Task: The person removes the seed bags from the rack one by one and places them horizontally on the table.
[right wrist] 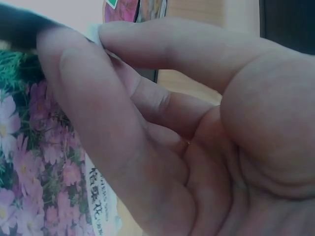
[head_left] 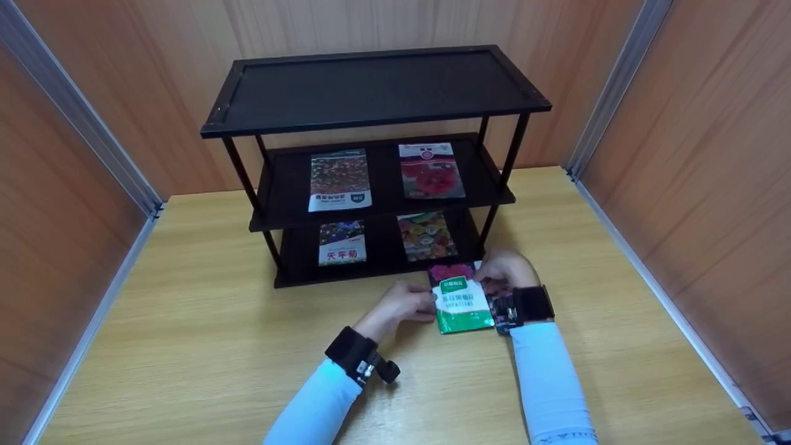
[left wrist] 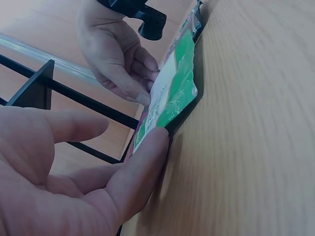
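Observation:
A green and white seed packet [head_left: 460, 306] with a magenta flower picture lies at the front right of the black shelf rack [head_left: 377, 86]. My right hand [head_left: 510, 270] pinches its right edge between thumb and finger, as the right wrist view shows close up. At the packet's left edge, my left hand [head_left: 405, 303] touches it with a fingertip; the thumb stands apart from it in the left wrist view. Another seed packet [right wrist: 39, 162], printed with pink flowers, is under my right hand, mostly hidden from the head view.
The rack's middle shelf carries a brownish flower packet [head_left: 340, 176] and a red flower packet [head_left: 431, 176]. On its bottom shelf lie a blue flower packet [head_left: 342, 244] and a multicoloured packet [head_left: 426, 238]. Wooden panels [head_left: 698, 185] enclose the table [head_left: 204, 334].

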`<state>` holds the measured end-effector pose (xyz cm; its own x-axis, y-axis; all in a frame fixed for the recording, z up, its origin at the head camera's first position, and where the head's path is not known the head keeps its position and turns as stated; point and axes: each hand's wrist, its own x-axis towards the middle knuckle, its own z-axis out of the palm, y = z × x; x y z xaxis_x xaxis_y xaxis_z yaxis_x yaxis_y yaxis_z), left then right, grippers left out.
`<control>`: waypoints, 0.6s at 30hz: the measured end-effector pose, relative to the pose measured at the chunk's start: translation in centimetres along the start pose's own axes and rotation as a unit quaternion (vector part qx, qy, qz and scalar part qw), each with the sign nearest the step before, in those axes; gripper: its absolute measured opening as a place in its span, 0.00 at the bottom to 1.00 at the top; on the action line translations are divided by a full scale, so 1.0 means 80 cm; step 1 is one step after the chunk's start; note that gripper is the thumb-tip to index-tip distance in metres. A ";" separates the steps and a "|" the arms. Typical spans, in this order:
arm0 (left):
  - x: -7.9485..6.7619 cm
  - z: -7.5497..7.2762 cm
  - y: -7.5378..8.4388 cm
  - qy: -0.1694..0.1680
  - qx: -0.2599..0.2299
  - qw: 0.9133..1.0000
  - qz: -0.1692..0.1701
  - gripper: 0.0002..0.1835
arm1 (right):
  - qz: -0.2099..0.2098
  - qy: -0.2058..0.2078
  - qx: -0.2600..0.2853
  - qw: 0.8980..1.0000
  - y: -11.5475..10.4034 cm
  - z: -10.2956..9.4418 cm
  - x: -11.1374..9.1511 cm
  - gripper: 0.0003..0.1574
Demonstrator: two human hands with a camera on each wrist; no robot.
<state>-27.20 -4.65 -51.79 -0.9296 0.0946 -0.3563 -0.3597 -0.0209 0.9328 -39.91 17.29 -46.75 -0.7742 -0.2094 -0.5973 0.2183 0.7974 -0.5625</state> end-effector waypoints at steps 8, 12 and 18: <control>-0.001 0.004 0.000 -0.001 -0.004 1.000 -0.005 0.33 | 0.027 -0.027 0.015 0.999 0.001 0.001 0.000 0.09; -0.004 0.005 0.004 0.008 0.005 1.000 -0.028 0.34 | 0.022 -0.026 0.008 0.999 0.000 0.001 -0.001 0.09; -0.007 0.005 0.006 0.013 0.011 0.999 -0.038 0.34 | 0.028 -0.024 -0.001 0.999 -0.003 0.003 0.002 0.13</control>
<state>-26.80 -4.33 -51.10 -0.9020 0.0684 -0.4263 -0.4268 0.0075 0.9043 -39.98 16.97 -46.86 -0.7310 -0.1906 -0.6552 0.2596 0.8103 -0.5253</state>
